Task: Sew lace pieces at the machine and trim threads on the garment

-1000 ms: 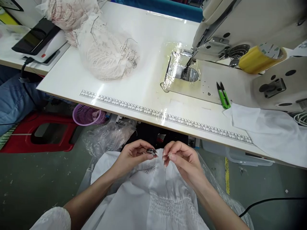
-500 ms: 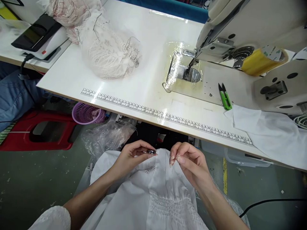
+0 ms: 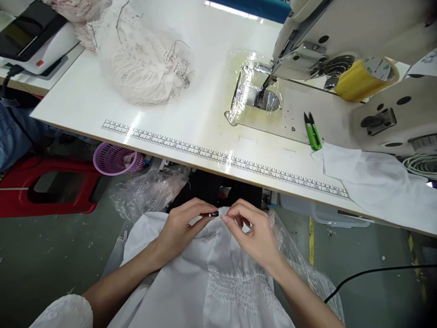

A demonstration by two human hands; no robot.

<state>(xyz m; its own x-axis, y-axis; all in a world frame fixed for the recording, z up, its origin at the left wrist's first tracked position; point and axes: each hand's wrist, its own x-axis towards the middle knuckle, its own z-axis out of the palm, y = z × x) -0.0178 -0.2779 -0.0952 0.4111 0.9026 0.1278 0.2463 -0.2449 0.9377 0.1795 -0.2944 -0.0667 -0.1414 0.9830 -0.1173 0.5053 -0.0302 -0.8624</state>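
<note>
A white smocked garment (image 3: pixel 218 282) lies across my lap below the table edge. My left hand (image 3: pixel 182 228) is closed in a pinch on a small round metal bobbin (image 3: pixel 212 213) just above the garment's top edge. My right hand (image 3: pixel 254 230) is closed too, its fingertips pinched right beside the bobbin; what they hold is too fine to make out.
A white sewing table (image 3: pixel 191 118) with a printed ruler (image 3: pixel 221 159) spans the view. The sewing machine (image 3: pixel 341 54) stands at right, with green thread snips (image 3: pixel 312 132) and white cloth (image 3: pixel 372 182) near it. A lace pile (image 3: pixel 139 64) lies at left. Below sit a purple basket (image 3: pixel 114 159) and crumpled clear plastic (image 3: pixel 146 191).
My right hand moved left until its fingertips met the bobbin in my left hand. The view shifted slightly, with the table sliding left and up.
</note>
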